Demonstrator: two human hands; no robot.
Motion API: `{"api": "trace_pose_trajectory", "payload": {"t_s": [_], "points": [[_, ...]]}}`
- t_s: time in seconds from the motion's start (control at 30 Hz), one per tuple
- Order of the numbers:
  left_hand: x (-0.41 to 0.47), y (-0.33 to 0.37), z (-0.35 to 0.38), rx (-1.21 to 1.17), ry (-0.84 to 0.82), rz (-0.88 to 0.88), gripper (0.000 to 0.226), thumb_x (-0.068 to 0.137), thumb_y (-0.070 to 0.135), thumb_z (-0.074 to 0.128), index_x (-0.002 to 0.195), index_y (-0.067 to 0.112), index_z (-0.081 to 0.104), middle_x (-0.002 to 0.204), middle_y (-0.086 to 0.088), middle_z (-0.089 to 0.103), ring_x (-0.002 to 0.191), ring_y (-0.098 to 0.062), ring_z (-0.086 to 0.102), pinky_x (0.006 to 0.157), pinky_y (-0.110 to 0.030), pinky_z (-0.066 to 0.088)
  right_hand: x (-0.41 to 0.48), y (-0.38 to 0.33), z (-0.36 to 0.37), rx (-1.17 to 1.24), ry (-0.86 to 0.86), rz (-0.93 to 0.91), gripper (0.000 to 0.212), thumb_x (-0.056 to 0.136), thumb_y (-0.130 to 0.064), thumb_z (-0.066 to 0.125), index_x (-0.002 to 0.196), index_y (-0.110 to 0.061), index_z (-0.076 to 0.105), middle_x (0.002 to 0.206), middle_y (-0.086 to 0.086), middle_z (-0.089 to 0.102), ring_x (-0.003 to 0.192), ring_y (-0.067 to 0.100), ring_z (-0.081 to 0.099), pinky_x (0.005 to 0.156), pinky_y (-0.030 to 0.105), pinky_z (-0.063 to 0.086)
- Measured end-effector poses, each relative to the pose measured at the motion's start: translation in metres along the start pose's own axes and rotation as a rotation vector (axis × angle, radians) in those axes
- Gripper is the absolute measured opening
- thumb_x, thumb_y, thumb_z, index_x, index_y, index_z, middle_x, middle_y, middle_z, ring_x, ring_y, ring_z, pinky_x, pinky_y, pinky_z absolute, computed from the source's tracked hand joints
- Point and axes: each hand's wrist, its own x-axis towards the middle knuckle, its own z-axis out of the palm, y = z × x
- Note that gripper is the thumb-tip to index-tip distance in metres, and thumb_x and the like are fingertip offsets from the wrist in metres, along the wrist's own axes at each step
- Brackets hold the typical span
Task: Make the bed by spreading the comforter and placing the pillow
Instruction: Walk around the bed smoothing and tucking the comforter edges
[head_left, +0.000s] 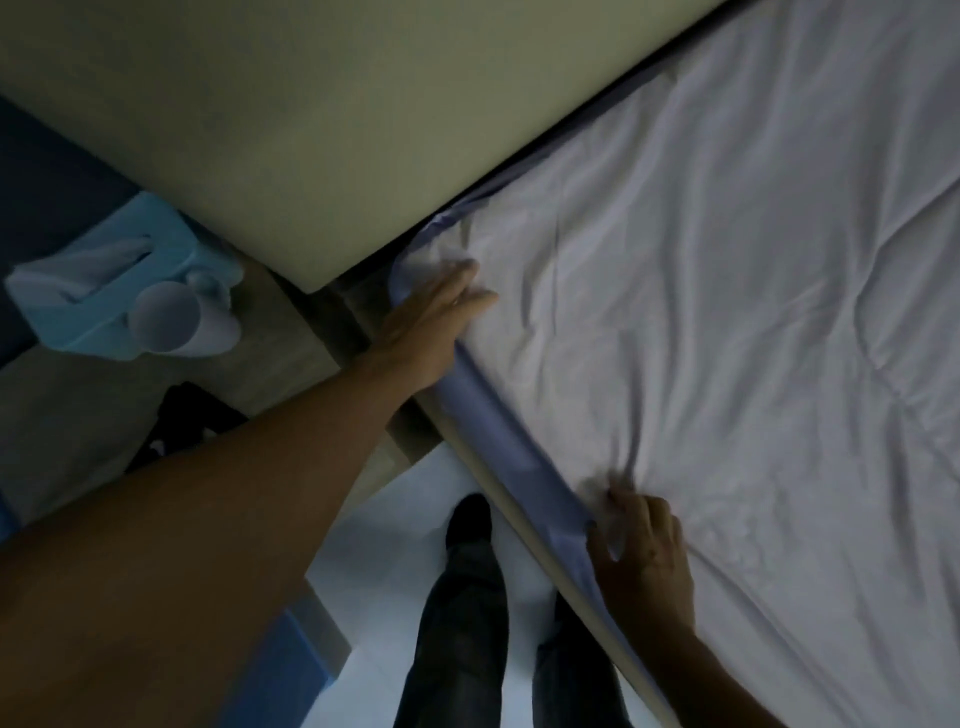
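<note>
A: Any brand, label or writing you can read?

B: None. The light is dim and the picture soft; the tissue box (111, 275) on the nightstand (270, 332) shows no legible print, and the pale cup-like thing (169, 325) lying against it is too blurred to name for sure.

A: What is cut off or hard to make out?

B: The comforter (727, 322) runs out of view at the top, right and bottom, so only the part at the bed's head corner and along its near side edge shows. No pillow is in view. The headboard (311, 130) fills the upper left and is cropped. A dark object (192, 415) on the floor beside the nightstand cannot be told. The person's leg (462, 623) and shoe show between bed and nightstand.

A: The left hand?

B: The left hand (431, 317) lies flat at the head corner of the bed, fingers straight and close together, palm down on the comforter's corner, just beside the headboard. It presses rather than grips, as far as I can tell.

A: And the right?

B: The right hand (641, 551) sits farther along the near side edge, fingers curled, pinching a bunch of comforter so that creases fan out from it. A blue sheet (514, 457) shows as a strip along the edge between the two hands, under the white comforter.

A: How does the comforter lie?

B: Spread over the mattress, wrinkled, its edge just short of the bed's side.
</note>
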Motion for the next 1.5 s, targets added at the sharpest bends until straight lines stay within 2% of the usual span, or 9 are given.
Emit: {"api": "trace_pose_trajectory", "payload": {"t_s": [0.1, 0.23, 0.37, 0.57, 0.73, 0.97, 1.1, 1.23, 1.5], "points": [[0.021, -0.009, 0.002, 0.066, 0.046, 0.093, 0.046, 0.093, 0.002, 0.049, 0.137, 0.012, 0.056, 0.15, -0.015, 0.043, 0.137, -0.033, 0.041, 0.114, -0.044, 0.032, 0.009, 0.008, 0.006, 0.001, 0.081, -0.068, 0.035, 0.085, -0.024, 0.049, 0.106, -0.004, 0.069, 0.098, 0.017, 0.067, 0.087, 0.04, 0.063, 0.075, 0.046, 0.055], [0.032, -0.02, -0.011, 0.072, 0.101, -0.021, 0.027, 0.088, 0.024, 0.051, 0.096, 0.009, 0.072, 0.1, -0.014, 0.067, 0.092, -0.03, 0.061, 0.081, -0.04, 0.047, 0.021, 0.007, 0.008, 0.043, 0.081, -0.102, 0.013, 0.082, 0.001, 0.058, 0.089, 0.001, 0.069, 0.084, 0.017, 0.068, 0.074, 0.037, 0.066, 0.068, 0.042, 0.055], [0.02, -0.032, -0.023, 0.039, 0.267, 0.078, 0.024, 0.079, 0.002, 0.049, 0.068, -0.007, 0.068, 0.068, -0.024, 0.063, 0.062, -0.032, 0.062, 0.058, -0.041, 0.054, 0.011, -0.012, 0.007, 0.12, 0.079, -0.245, 0.017, 0.079, -0.013, 0.045, 0.072, -0.004, 0.057, 0.069, 0.011, 0.057, 0.058, 0.033, 0.055, 0.05, 0.038, 0.044], [-0.013, -0.052, -0.011, 0.141, 0.19, 0.012, 0.018, 0.084, -0.004, 0.058, 0.098, -0.004, 0.071, 0.095, -0.023, 0.064, 0.089, -0.038, 0.061, 0.077, -0.046, 0.052, 0.002, -0.005, 0.013, 0.131, -0.073, -0.255, 0.022, 0.075, 0.012, 0.076, 0.083, -0.006, 0.066, 0.082, 0.008, 0.063, 0.068, 0.031, 0.063, 0.062, 0.033, 0.047], [-0.005, -0.039, -0.002, -0.031, 0.248, -0.183, 0.015, 0.092, 0.017, 0.049, 0.098, 0.011, 0.062, 0.104, -0.011, 0.058, 0.086, -0.022, 0.053, 0.067, -0.033, 0.042, 0.01, -0.008, 0.012, 0.3, -0.39, -0.262, 0.021, 0.083, -0.021, 0.078, 0.101, -0.016, 0.07, 0.093, -0.007, 0.064, 0.079, 0.005, 0.063, 0.067, 0.016, 0.051], [0.046, -0.021, 0.001, 0.028, 0.243, -0.396, 0.048, 0.093, 0.037, 0.057, 0.134, 0.015, 0.046, 0.129, -0.017, 0.048, 0.121, -0.036, 0.045, 0.098, -0.05, 0.043, -0.014, 0.009, 0.018, 0.068, -0.064, -0.057, 0.046, 0.076, -0.032, 0.083, 0.116, -0.017, 0.064, 0.106, -0.001, 0.058, 0.089, 0.019, 0.06, 0.074, 0.034, 0.054], [0.054, -0.025, -0.003, 0.083, 0.316, -0.244, 0.022, 0.094, 0.016, 0.052, 0.114, 0.007, 0.051, 0.12, -0.021, 0.051, 0.106, -0.037, 0.052, 0.082, -0.046, 0.043, -0.011, 0.018, 0.026, 0.032, -0.049, -0.043, 0.024, 0.082, -0.014, 0.078, 0.103, -0.016, 0.066, 0.1, 0.007, 0.065, 0.086, 0.032, 0.064, 0.069, 0.039, 0.054], [0.053, -0.031, -0.02, 0.127, 0.438, -0.153, 0.018, 0.09, 0.003, 0.047, 0.107, 0.007, 0.053, 0.114, -0.019, 0.053, 0.095, -0.032, 0.054, 0.072, -0.04, 0.04, 0.01, 0.007, 0.028, 0.197, -0.127, -0.016, 0.021, 0.079, -0.025, 0.085, 0.082, -0.011, 0.069, 0.081, 0.001, 0.066, 0.069, 0.02, 0.062, 0.062, 0.037, 0.054], [0.041, -0.013, 0.002, 0.355, 0.314, -0.287, 0.056, 0.086, 0.002, 0.053, 0.139, 0.014, 0.038, 0.136, -0.018, 0.044, 0.115, -0.037, 0.047, 0.094, -0.046, 0.041, 0.019, 0.016, 0.021, 0.285, -0.249, -0.096, 0.018, 0.081, -0.018, 0.083, 0.087, -0.009, 0.069, 0.086, 0.0, 0.066, 0.07, 0.014, 0.063, 0.062, 0.033, 0.055]]}}
